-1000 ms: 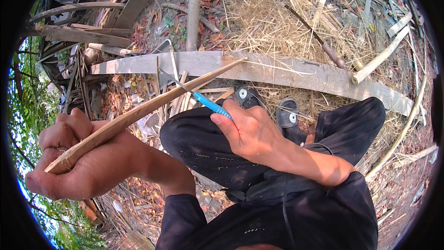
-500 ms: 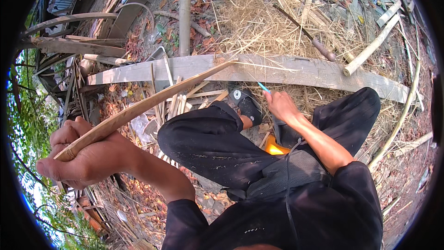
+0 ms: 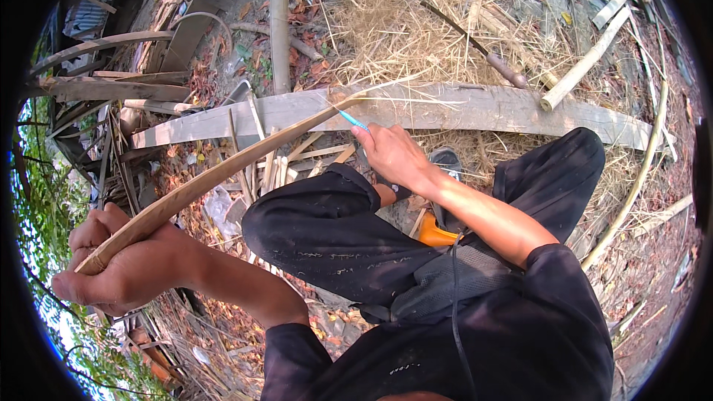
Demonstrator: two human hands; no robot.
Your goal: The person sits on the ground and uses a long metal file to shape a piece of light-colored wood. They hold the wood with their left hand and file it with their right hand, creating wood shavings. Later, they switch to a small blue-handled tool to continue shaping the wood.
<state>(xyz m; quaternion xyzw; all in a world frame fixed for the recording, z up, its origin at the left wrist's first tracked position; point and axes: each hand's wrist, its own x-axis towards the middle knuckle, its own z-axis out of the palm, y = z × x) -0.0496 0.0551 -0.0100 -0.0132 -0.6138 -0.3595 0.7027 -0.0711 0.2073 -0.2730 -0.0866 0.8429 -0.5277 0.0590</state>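
Observation:
My left hand (image 3: 141, 263) is closed around the near end of a long split bamboo strip (image 3: 230, 169). The strip slants up to the right, and its far end lies over a grey wooden plank (image 3: 512, 115). Thin curled shavings (image 3: 405, 82) fan out from that end. In my right hand (image 3: 397, 154) is a small knife with a light blue handle (image 3: 353, 119). Its thin blade reaches the strip's edge near the far end; how deep it sits there I cannot tell. My fingers hide the rest of the handle.
A large knife with a brown handle (image 3: 506, 71) lies beyond the plank, by a heap of shavings (image 3: 394, 30). A bamboo pole (image 3: 587, 59) rests at the far right. Stacked boards (image 3: 111, 89) stand at the left. Something orange (image 3: 435, 232) sits between my legs.
My right hand has moved left along the plank with the knife, from clear of the strip to its edge. The strip's far end now bends upward slightly; my left hand keeps its grip.

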